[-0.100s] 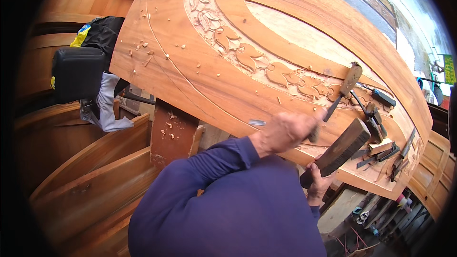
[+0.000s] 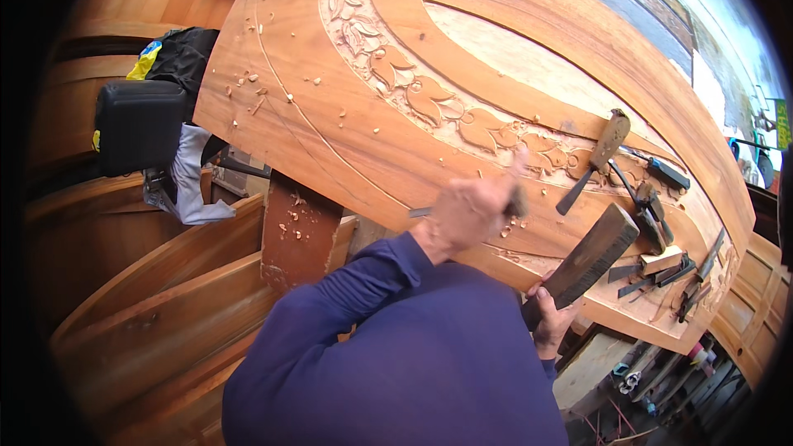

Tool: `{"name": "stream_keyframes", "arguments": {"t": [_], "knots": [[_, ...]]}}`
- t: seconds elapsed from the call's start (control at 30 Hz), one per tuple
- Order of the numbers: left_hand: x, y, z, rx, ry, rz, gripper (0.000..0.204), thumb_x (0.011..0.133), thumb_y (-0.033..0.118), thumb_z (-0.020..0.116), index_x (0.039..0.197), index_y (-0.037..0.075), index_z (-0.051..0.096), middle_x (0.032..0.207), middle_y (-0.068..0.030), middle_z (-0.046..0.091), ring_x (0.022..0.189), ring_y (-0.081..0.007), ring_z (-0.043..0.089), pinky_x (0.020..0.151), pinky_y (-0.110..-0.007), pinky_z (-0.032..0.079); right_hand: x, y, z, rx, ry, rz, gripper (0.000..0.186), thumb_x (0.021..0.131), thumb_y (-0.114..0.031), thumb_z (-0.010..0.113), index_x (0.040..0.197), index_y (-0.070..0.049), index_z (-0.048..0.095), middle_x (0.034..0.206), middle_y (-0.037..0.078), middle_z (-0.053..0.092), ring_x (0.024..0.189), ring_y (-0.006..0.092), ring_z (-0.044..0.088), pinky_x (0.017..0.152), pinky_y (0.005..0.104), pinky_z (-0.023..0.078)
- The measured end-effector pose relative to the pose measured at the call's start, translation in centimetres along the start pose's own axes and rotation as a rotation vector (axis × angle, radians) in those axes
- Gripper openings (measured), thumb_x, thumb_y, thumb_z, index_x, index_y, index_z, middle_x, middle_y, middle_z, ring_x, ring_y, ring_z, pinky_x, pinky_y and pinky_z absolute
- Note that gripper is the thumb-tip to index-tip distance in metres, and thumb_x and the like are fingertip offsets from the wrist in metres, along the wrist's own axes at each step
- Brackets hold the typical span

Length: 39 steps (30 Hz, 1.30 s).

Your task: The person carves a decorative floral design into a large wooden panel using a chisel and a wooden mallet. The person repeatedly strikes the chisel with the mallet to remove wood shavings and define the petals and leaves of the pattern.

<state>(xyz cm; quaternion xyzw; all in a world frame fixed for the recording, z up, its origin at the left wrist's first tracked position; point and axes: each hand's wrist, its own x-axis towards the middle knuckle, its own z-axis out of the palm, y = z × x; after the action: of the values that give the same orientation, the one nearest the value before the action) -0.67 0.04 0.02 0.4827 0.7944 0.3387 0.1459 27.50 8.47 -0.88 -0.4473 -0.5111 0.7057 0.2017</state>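
Observation:
My left hand (image 2: 469, 211) is closed round a chisel with a wooden handle (image 2: 516, 205), forefinger raised; its metal blade (image 2: 420, 212) pokes out leftward over a large wooden panel (image 2: 351, 157) with a carved floral band (image 2: 429, 99). My right hand (image 2: 552, 318) grips a dark wooden block mallet (image 2: 591, 256) at its lower end, near the panel's front edge. Right of my left hand lie a wide flat chisel (image 2: 608, 139), a blue-handled tool (image 2: 665, 173), dark wooden tools (image 2: 651, 215) and several blades (image 2: 657, 275). Wood shavings are scattered on the panel.
A black padded object (image 2: 140, 128) with a dark bag (image 2: 178, 66) and pale cloth (image 2: 196, 198) is at the left. Stacked curved wooden pieces (image 2: 157, 306) stand at lower left, a reddish board (image 2: 293, 223) below the panel, another panelled piece (image 2: 752, 297) at right.
My left hand with its chisel has moved left and slightly up, away from the wide chisel, and its forefinger is now lifted. The right hand and mallet have barely shifted.

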Motion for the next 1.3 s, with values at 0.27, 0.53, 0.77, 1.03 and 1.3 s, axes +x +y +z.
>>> {"name": "stream_keyframes", "arguments": {"t": [0.27, 0.53, 0.77, 1.03, 1.3], "knots": [[2.2, -0.8, 1.1, -0.066, -0.261, 0.069, 0.086, 0.084, 0.028, 0.080, 0.157, 0.003, 0.042, 0.077, -0.0109, 0.071, 0.071, -0.0316, 0.073, 0.061, -0.042, 0.058, 1.8, -1.7, -0.4, 0.023, -0.072, 0.066, 0.045, 0.083, -0.006, 0.079, 0.120, 0.003, 0.055, 0.103, 0.014, 0.063, 0.078, 0.0219, 0.068, 0.074, 0.0356, 0.057], [4.1, 1.4, -0.2, -0.163, -0.071, 0.224, 0.074, 0.088, 0.038, 0.078, 0.148, 0.004, 0.050, 0.091, -0.0099, 0.060, 0.081, -0.0303, 0.065, 0.070, -0.040, 0.055, 1.5, -1.1, -0.3, -0.017, -0.009, 0.075, 0.041, 0.084, -0.011, 0.079, 0.116, 0.001, 0.057, 0.099, 0.012, 0.063, 0.078, 0.0215, 0.068, 0.073, 0.0346, 0.057], [4.3, 0.1, -1.5, -0.241, -0.035, 0.345, 0.053, 0.082, 0.034, 0.083, 0.121, 0.010, 0.055, 0.090, -0.0071, 0.057, 0.079, -0.0253, 0.065, 0.065, -0.036, 0.054, 1.3, -1.6, 1.2, -0.055, 0.040, 0.051, 0.037, 0.085, -0.011, 0.077, 0.114, 0.002, 0.057, 0.095, 0.011, 0.063, 0.075, 0.0208, 0.067, 0.071, 0.0345, 0.057], [3.7, -1.3, -1.8, -0.445, 0.080, 0.382, 0.054, 0.082, 0.036, 0.085, 0.118, 0.012, 0.053, 0.084, -0.0052, 0.062, 0.073, -0.0257, 0.067, 0.062, -0.037, 0.053, 1.1, -1.7, 1.8, -0.157, 0.095, 0.051, 0.034, 0.086, -0.007, 0.076, 0.114, 0.002, 0.059, 0.096, 0.010, 0.064, 0.076, 0.0200, 0.067, 0.072, 0.0332, 0.057], [3.8, -2.7, -4.1, -0.442, 0.037, 0.457, 0.056, 0.084, 0.050, 0.085, 0.113, 0.011, 0.056, 0.078, -0.0041, 0.056, 0.066, -0.0249, 0.062, 0.058, -0.036, 0.049, 1.2, -2.8, 3.7, -0.176, 0.123, 0.043, 0.032, 0.085, -0.007, 0.076, 0.111, 0.001, 0.059, 0.091, 0.009, 0.065, 0.075, 0.0191, 0.068, 0.073, 0.0320, 0.057]]}}
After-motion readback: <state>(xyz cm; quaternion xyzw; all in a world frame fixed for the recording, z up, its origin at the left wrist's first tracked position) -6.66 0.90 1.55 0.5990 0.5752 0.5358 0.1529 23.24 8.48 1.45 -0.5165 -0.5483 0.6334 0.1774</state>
